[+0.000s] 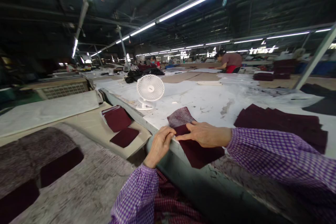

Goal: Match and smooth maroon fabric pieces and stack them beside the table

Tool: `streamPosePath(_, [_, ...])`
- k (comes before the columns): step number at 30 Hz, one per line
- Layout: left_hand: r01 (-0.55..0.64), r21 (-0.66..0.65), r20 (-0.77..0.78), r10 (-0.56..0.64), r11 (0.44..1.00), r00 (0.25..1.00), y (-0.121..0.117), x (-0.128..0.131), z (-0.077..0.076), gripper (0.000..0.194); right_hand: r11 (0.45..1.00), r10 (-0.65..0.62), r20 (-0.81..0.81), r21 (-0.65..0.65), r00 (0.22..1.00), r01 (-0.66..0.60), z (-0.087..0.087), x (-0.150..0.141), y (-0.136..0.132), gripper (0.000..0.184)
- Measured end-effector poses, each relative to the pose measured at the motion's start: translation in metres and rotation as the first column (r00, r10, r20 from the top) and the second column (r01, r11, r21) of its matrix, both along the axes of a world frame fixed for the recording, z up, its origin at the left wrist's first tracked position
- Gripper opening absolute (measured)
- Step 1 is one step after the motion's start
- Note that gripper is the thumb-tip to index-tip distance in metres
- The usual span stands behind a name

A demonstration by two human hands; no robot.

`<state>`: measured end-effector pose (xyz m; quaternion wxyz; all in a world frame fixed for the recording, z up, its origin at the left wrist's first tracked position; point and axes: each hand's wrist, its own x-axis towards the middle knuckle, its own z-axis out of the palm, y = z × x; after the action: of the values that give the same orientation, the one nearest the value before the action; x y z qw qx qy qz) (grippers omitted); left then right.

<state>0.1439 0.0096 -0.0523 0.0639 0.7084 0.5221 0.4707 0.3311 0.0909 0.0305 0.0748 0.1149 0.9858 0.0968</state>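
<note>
A dark red fabric piece (199,152) lies at the near edge of the white worktable (210,101), with a speckled grey-red piece (180,116) under its far end. My left hand (159,145) pinches the near-left edge of the red piece at the table rim, fingers closed on it. My right hand (203,133) lies flat on top of the red piece, fingers stretched out toward the left hand. Both sleeves are purple check.
A small white fan (149,90) stands behind the pieces. A stack of dark red fabric (283,122) lies to the right. Left of the table, more red pieces (117,118) rest on a lower beige surface. Another person (231,62) works far back.
</note>
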Motion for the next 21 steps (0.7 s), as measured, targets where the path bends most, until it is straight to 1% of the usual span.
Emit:
streamPosePath(2, [-0.014, 0.001, 0.019, 0.014, 1.000, 1.000, 0.001, -0.002, -0.001, 0.014, 0.999, -0.021, -0.053, -0.047, 0.998, 0.019, 0.000, 0.002, 0.001, 0.057])
streamPosePath(4, [-0.023, 0.001, 0.007, 0.023, 1.000, 1.000, 0.001, -0.002, -0.001, 0.016, 0.983, -0.096, -0.118, -0.165, 0.988, 0.075, 0.001, 0.005, 0.006, 0.054])
streamPosePath(6, [-0.016, 0.003, -0.024, 0.016, 1.000, 1.000, 0.001, -0.001, -0.001, 0.018, 0.947, -0.194, -0.144, -0.284, 0.970, 0.148, 0.000, 0.008, 0.014, 0.049])
streamPosePath(8, [-0.007, 0.001, -0.068, 0.007, 1.000, 0.998, 0.002, 0.001, -0.001, 0.018, 0.916, -0.264, -0.151, -0.350, 0.953, 0.199, -0.004, 0.010, 0.022, 0.036])
streamPosePath(9, [-0.007, 0.001, -0.086, 0.007, 1.000, 0.996, 0.002, 0.001, -0.001, 0.018, 0.910, -0.273, -0.162, -0.362, 0.948, 0.200, -0.007, 0.011, 0.025, 0.028])
streamPosePath(11, [-0.014, 0.002, -0.117, 0.014, 1.000, 0.993, 0.002, 0.002, -0.002, 0.018, 0.919, -0.236, -0.222, -0.368, 0.946, 0.142, -0.013, 0.011, 0.028, 0.018])
streamPosePath(13, [-0.025, 0.012, -0.154, 0.026, 1.000, 0.988, 0.003, 0.002, -0.004, 0.019, 0.927, -0.164, -0.278, -0.372, 0.946, 0.051, -0.017, 0.011, 0.029, 0.013])
streamPosePath(14, [-0.036, 0.023, -0.181, 0.039, 0.999, 0.983, 0.003, 0.001, -0.005, 0.019, 0.920, -0.144, -0.286, -0.391, 0.947, 0.022, -0.016, 0.011, 0.030, 0.012])
streamPosePath(15, [-0.055, 0.039, -0.211, 0.062, 0.998, 0.975, 0.004, 0.001, -0.005, 0.018, 0.908, -0.145, -0.285, -0.419, 0.947, 0.013, -0.012, 0.013, 0.031, 0.012])
streamPosePath(17, [-0.107, 0.090, -0.270, 0.128, 0.990, 0.954, 0.003, 0.002, -0.003, 0.017, 0.870, -0.186, -0.277, -0.492, 0.943, 0.027, 0.002, 0.020, 0.035, 0.018])
streamPosePath(19, [-0.130, 0.133, -0.307, 0.166, 0.983, 0.937, 0.001, 0.006, 0.003, 0.018, 0.816, -0.248, -0.277, -0.576, 0.928, 0.046, 0.025, 0.036, 0.042, 0.029])
streamPosePath(21, [-0.099, 0.139, -0.303, 0.138, 0.985, 0.943, -0.003, 0.013, 0.012, 0.020, 0.736, -0.351, -0.242, -0.668, 0.905, 0.107, 0.048, 0.061, 0.051, 0.042])
